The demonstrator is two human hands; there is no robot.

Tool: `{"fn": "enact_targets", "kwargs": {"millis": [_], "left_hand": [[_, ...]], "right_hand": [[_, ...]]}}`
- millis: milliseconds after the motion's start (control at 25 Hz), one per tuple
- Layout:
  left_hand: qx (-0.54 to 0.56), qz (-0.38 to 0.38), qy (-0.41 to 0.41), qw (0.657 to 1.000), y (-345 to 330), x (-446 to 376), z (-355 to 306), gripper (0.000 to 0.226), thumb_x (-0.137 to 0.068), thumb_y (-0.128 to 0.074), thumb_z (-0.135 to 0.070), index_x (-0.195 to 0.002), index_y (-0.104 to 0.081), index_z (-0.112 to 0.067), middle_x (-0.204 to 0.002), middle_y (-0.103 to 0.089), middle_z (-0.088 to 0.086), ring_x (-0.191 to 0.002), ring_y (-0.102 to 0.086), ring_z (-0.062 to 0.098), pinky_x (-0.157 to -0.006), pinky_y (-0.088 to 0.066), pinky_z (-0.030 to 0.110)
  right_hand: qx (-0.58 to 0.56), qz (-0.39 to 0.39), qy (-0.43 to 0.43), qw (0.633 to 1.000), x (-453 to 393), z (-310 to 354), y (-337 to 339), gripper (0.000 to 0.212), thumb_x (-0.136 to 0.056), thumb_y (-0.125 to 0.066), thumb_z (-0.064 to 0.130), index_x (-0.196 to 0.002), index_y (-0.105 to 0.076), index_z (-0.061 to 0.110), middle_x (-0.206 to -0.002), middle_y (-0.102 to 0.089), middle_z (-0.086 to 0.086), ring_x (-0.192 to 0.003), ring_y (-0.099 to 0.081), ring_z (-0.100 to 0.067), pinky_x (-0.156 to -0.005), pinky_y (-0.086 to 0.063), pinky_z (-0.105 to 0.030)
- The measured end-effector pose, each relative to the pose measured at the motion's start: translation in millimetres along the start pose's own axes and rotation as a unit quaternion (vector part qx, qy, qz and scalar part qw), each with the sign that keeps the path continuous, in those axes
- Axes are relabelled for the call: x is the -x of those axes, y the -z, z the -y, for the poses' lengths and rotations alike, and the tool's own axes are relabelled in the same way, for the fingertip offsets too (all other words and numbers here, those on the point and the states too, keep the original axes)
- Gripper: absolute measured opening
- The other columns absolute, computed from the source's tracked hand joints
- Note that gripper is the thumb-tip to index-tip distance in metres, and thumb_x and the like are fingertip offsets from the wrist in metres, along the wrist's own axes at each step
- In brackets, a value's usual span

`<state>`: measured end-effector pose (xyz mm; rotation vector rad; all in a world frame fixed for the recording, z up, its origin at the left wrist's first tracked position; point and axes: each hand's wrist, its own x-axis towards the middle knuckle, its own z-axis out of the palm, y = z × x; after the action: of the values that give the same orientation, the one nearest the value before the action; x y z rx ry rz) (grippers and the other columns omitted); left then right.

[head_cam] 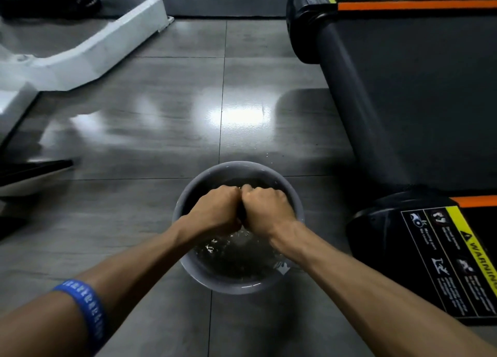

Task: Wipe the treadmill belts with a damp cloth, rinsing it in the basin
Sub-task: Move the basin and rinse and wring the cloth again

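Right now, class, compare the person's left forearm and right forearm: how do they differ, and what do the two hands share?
The left forearm wears a blue wristband; the right forearm is bare. The left forearm enters from the lower left over floor tiles; the right forearm comes from the lower right, beside the treadmill's warning label. Shared: the left hand and right hand are both fisted, knuckles together, above the water in the grey basin.

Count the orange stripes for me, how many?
2. One orange stripe runs along the treadmill side rail at top right; another sits at the right edge, beside the warning sticker. More may be hidden.
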<state>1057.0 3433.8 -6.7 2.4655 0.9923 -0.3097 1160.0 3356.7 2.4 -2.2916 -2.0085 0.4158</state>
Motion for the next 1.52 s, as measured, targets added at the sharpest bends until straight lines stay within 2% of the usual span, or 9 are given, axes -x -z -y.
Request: {"fn": "enact_targets", "kwargs": {"millis": [400,640,800,1000,1080,1160,1240,1320,1520], "left_hand": [[0.042,0.036,0.005,0.998,15,-2,2,0.022,-0.075,-0.069,-0.006,-0.076,-0.055,-0.023,-0.074,-0.062,-0.001,-0.075,-0.062,0.019,-0.064,-0.051,0.032],[0.112,0.056,-0.003,0.992,12,-3,6,0.022,-0.073,-0.074,-0.008,-0.085,-0.061,-0.021,-0.072,-0.065,0.000,-0.071,-0.063,0.015,-0.066,-0.055,0.030],[0.225,0.079,-0.017,0.971,0,8,16,0.052,-0.063,-0.071,-0.011,-0.111,-0.058,-0.027,-0.097,-0.068,-0.004,-0.090,-0.065,0.011,-0.081,-0.057,0.035],[0.270,-0.072,-0.102,0.955,17,23,-5,0.085,-0.065,-0.055,-0.015,-0.145,-0.031,-0.029,-0.138,-0.042,-0.008,-0.126,-0.043,0.006,-0.105,-0.036,0.025],[0.237,-0.103,-0.175,0.950,41,25,-21,0.094,-0.066,-0.048,-0.010,-0.153,-0.018,-0.027,-0.144,-0.031,-0.011,-0.131,-0.037,0.006,-0.107,-0.031,0.022],[0.174,-0.149,-0.250,0.941,69,24,-41,0.083,-0.070,-0.046,-0.013,-0.150,-0.031,-0.026,-0.142,-0.036,-0.006,-0.125,-0.045,0.014,-0.104,-0.040,0.031],[0.106,-0.201,-0.315,0.922,92,21,-63,0.057,-0.076,-0.044,-0.020,-0.131,-0.059,-0.019,-0.126,-0.054,-0.001,-0.110,-0.057,0.018,-0.091,-0.050,0.038],[0.141,-0.233,-0.312,0.910,104,19,-83,0.039,-0.082,-0.046,-0.019,-0.111,-0.071,-0.017,-0.107,-0.065,-0.004,-0.096,-0.064,0.013,-0.080,-0.054,0.035],[0.408,-0.237,-0.207,0.857,122,14,-123,0.012,-0.086,-0.061,0.002,-0.088,-0.071,-0.005,-0.074,-0.067,0.001,-0.061,-0.060,0.001,-0.053,-0.045,0.014]], "right_hand": [[0.063,-0.042,0.044,0.996,-4,3,-1,0.019,-0.099,-0.043,0.014,-0.117,-0.048,0.008,-0.104,-0.070,-0.010,-0.090,-0.069,-0.031,-0.064,-0.040,-0.038],[0.110,-0.018,0.050,0.993,-2,1,7,0.023,-0.096,-0.047,0.014,-0.118,-0.046,0.009,-0.108,-0.068,-0.011,-0.093,-0.067,-0.032,-0.063,-0.038,-0.038],[0.086,0.056,0.030,0.994,3,2,16,0.042,-0.090,-0.062,0.019,-0.126,-0.043,0.010,-0.125,-0.058,-0.012,-0.115,-0.053,-0.032,-0.082,-0.047,-0.043],[-0.132,0.006,-0.021,0.991,26,-10,54,0.068,-0.083,-0.068,0.028,-0.140,-0.031,0.025,-0.127,-0.058,-0.004,-0.110,-0.057,-0.029,-0.084,-0.047,-0.038],[-0.219,-0.027,-0.081,0.972,40,-16,73,0.059,-0.080,-0.069,0.036,-0.130,-0.039,0.031,-0.116,-0.066,0.001,-0.102,-0.062,-0.025,-0.080,-0.049,-0.034],[-0.269,-0.058,-0.139,0.951,50,-30,91,0.037,-0.076,-0.067,0.050,-0.103,-0.056,0.028,-0.092,-0.071,0.005,-0.087,-0.066,-0.016,-0.075,-0.051,-0.034],[-0.337,-0.066,-0.153,0.927,60,-45,103,0.044,-0.075,-0.059,0.064,-0.083,-0.065,0.022,-0.072,-0.072,0.003,-0.071,-0.069,-0.012,-0.072,-0.056,-0.039],[-0.395,-0.080,-0.135,0.905,70,-58,110,0.050,-0.082,-0.054,0.070,-0.083,-0.070,0.023,-0.079,-0.072,0.001,-0.077,-0.069,-0.015,-0.074,-0.055,-0.046],[-0.419,-0.248,-0.092,0.869,81,-73,122,0.016,-0.099,-0.053,0.035,-0.107,-0.067,0.032,-0.096,-0.069,0.014,-0.091,-0.062,0.001,-0.075,-0.050,-0.024]]}}
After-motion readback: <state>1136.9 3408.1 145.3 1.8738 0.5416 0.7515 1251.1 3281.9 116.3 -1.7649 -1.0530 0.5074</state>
